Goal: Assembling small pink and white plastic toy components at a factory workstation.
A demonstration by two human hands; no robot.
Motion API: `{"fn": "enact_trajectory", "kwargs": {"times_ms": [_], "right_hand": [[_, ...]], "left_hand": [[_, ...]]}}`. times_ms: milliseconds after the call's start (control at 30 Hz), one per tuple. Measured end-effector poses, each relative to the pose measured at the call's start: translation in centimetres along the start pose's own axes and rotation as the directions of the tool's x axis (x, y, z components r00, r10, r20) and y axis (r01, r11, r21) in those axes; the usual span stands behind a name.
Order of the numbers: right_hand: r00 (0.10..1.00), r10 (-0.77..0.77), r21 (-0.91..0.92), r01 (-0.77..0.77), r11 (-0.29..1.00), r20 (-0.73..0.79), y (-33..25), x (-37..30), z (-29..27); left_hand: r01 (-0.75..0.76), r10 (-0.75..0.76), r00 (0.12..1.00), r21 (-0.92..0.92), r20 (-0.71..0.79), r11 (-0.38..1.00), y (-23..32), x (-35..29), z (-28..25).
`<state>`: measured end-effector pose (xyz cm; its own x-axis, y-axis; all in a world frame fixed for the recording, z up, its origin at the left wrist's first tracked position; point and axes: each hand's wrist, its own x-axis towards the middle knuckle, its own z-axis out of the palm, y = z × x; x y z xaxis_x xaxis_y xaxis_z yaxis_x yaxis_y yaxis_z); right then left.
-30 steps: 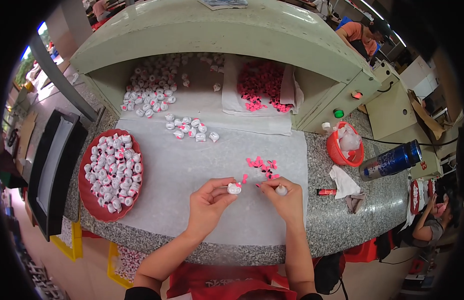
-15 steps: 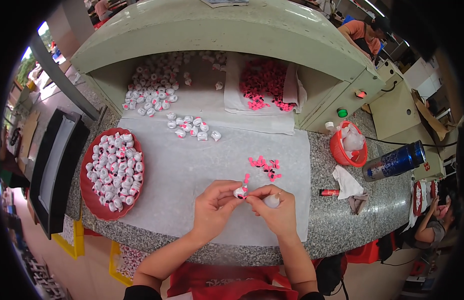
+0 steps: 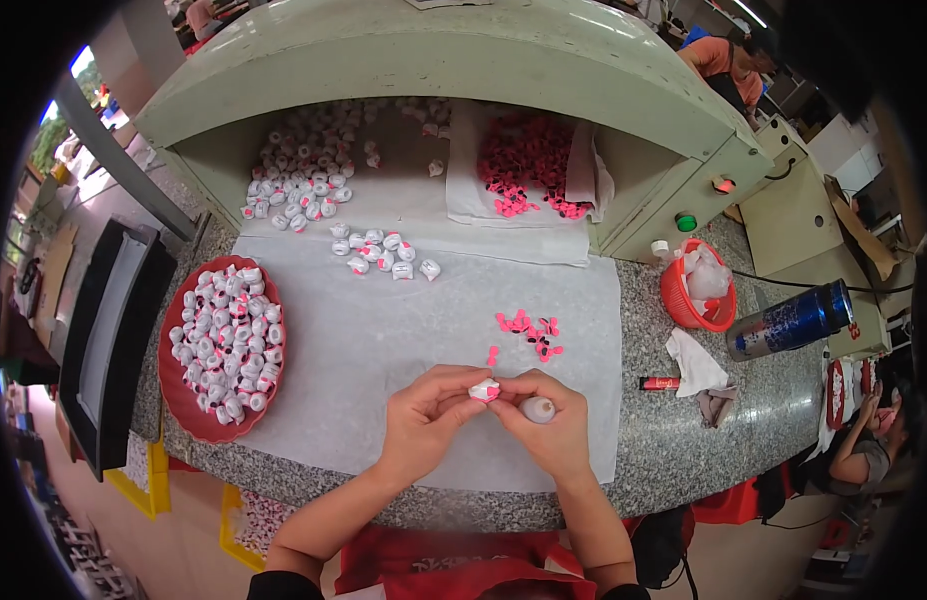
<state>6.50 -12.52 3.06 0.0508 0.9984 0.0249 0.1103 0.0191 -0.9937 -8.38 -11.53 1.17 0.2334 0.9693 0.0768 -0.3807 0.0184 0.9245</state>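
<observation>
My left hand [image 3: 421, 415] pinches a small white figurine [image 3: 484, 390] with a pink patch between thumb and fingertips. Against its right side press the thumb and forefinger of my right hand [image 3: 555, 428]. A small translucent bottle [image 3: 537, 409] is tucked in my right hand, its rounded end facing up. Just beyond my fingers, a loose group of tiny pink and black pieces [image 3: 528, 332] lies on a white sheet [image 3: 383, 340], and one pink piece [image 3: 492, 356] rests closer to my hands. Farther off on the sheet sit several similar figurines [image 3: 385, 252].
A red scalloped tray [image 3: 170, 375] heaped with white figurines stands left. Ahead, a pale green hooded cabinet [image 3: 433, 60] shelters more figurines and a pink pile [image 3: 523, 165]. At right are a red basket [image 3: 673, 300], a blue tumbler [image 3: 791, 320] and a cloth [image 3: 695, 362]. Other people work farther off.
The figurine has been turned in my fingers, so its pink patch now shows. My right fingertips have closed in on it, and the bottle has tilted slightly in my right hand.
</observation>
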Motion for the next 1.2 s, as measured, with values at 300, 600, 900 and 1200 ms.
{"fn": "enact_trajectory", "kwargs": {"times_ms": [300, 600, 900, 1200], "right_hand": [[0.992, -0.129, -0.040, 0.129, 0.991, 0.015, 0.5, 0.0, -0.3], [0.982, -0.190, -0.128, 0.190, 0.973, 0.014, 0.4, 0.2, -0.6], [0.988, -0.126, 0.181, 0.108, 0.978, 0.091, 0.3, 0.3, -1.3], [0.974, 0.035, 0.378, -0.120, 0.918, 0.225, 1.1, 0.5, -0.3]], "left_hand": [[-0.055, 0.053, 0.998, 0.075, 0.027, 0.996, -0.4, -0.2, 0.0], [0.115, -0.116, 0.993, -0.039, -0.014, 0.993, -0.1, 0.1, -0.1], [0.211, -0.207, 0.977, -0.072, 0.057, 0.975, 0.4, 0.2, -0.3], [0.168, -0.181, 0.982, 0.210, 0.044, 0.963, 0.9, -0.2, -1.4]]}}
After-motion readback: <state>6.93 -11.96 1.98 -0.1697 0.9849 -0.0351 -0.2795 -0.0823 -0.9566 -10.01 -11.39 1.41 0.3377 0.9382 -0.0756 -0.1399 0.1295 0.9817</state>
